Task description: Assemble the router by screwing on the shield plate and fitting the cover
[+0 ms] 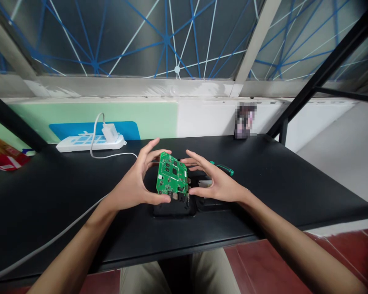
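Soft, even indoor light falls across the scene, leaving the black desk [272, 175] with only a faint sheen and weak shadows. The patterned window [135, 36] looks dim and grey. Wide-angle distortion makes the window frame [260, 34] lean, and the upper right corner sinks into darkness. The green circuit board [171, 173] is fairly clear, its finest markings unreadable. Pixelation masks an upright object [245, 121] by the wall.
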`<state>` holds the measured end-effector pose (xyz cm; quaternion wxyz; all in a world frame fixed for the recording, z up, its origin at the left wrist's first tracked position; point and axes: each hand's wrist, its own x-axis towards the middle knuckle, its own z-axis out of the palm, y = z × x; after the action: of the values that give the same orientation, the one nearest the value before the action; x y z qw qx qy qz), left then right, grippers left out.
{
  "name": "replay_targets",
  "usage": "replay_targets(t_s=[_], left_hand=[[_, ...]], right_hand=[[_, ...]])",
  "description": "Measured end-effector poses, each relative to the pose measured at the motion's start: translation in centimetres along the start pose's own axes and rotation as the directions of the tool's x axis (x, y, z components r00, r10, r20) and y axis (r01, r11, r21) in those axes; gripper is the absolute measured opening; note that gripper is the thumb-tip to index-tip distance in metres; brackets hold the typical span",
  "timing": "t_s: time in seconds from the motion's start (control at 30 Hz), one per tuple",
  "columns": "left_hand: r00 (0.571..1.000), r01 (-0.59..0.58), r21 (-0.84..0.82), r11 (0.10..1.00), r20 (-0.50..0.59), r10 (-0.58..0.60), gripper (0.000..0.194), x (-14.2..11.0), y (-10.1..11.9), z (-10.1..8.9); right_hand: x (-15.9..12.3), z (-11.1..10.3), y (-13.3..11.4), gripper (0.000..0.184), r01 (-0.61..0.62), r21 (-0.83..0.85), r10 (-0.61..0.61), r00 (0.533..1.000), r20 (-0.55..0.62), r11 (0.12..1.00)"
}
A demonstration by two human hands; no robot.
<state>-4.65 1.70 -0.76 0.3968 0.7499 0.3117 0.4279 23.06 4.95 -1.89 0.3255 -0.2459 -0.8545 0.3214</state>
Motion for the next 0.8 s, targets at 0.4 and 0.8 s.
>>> replay_targets(t_s=[0.4,0.8], left_hand=[[1.000,0.002,-0.021,1.000,-0.015,-0.002,0.117,0.03,0.02,-0.06],[0.991,0.122,-0.015,0.992,0.057,-0.121,0.121,-0.40,0.60,-0.40]], right_hand=[[0.01,0.59,0.29,0.102,-0.001,0.016,0.002,0.999,-0.034,1.000],[0.23,0.07,0.76,0.108,-0.037,0.000,0.037,0.999,-0.027,0.999]])
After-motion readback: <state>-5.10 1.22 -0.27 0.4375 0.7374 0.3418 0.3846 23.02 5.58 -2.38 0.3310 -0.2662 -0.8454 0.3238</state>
